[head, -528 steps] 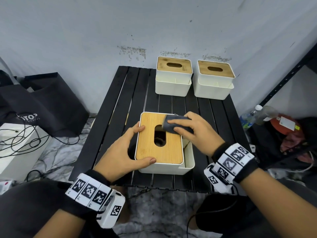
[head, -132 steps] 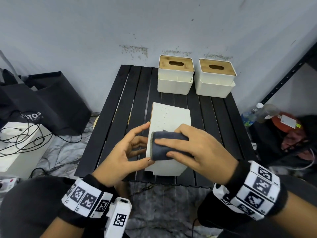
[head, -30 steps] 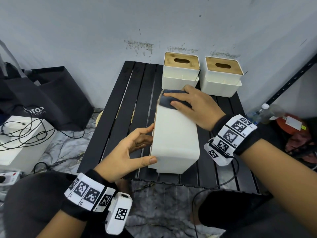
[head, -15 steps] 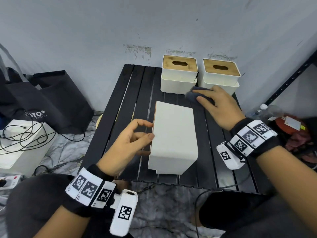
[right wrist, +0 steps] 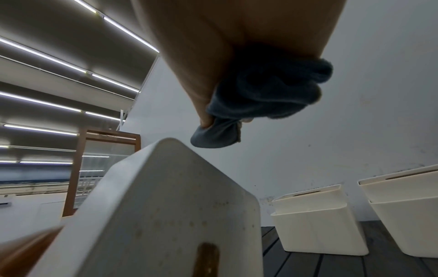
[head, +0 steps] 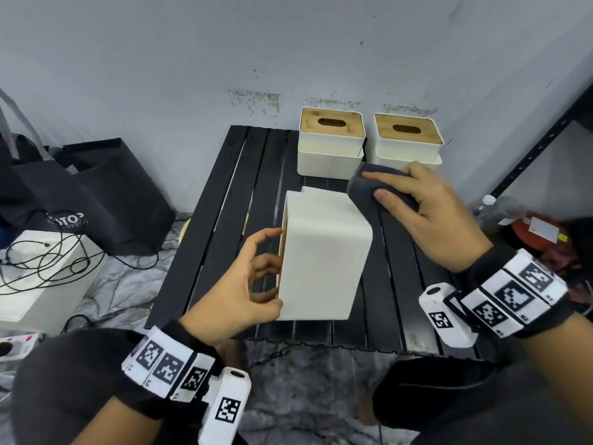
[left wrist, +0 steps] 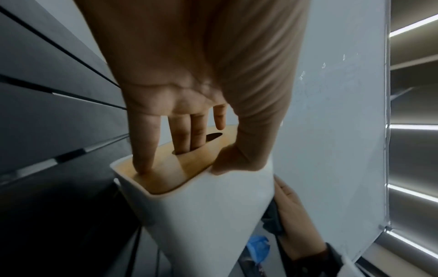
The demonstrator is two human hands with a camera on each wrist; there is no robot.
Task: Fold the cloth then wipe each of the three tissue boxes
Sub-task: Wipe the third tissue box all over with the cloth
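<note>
Since half a second ago, the right hand [head: 426,207] has swung its bunched grey cloth [head: 372,184] back beside the tipped box's [head: 324,258] far right corner. That box lies on its side mid-worktop [head: 224,200], wooden lid leftward, left hand [head: 237,284] hooking two fingers into its slot, thumb on the rim. Brace firmly; wipe the right face with flat, overlapping strokes.

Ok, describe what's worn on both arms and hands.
Both hands are bare: left hand, right hand. Each wrist carries a black strap with white square-patterned marker tiles and a white capsule-shaped camera unit bearing another marker.
</note>
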